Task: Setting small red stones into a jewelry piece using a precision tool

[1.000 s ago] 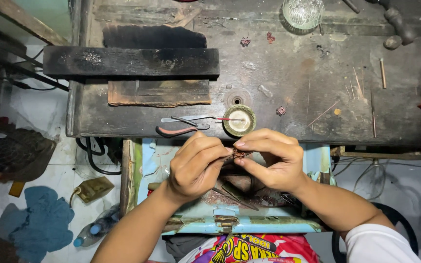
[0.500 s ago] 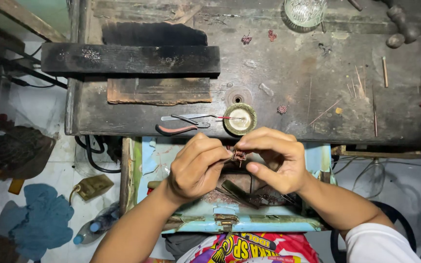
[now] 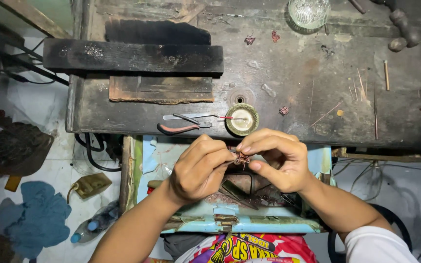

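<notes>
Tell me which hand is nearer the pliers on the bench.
Left. The left hand is just below and right of the pliers, a short gap away. The right hand is farther right, past the round dish. Both hands pinch a small wire piece.

pliers (image 3: 181, 127), glass bowl (image 3: 309, 11), blue cloth (image 3: 40, 219).

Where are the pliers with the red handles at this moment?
In the head view, the red-handled pliers lie on the dark workbench, near its front edge, just left of the small round dish and above the left hand.
</notes>
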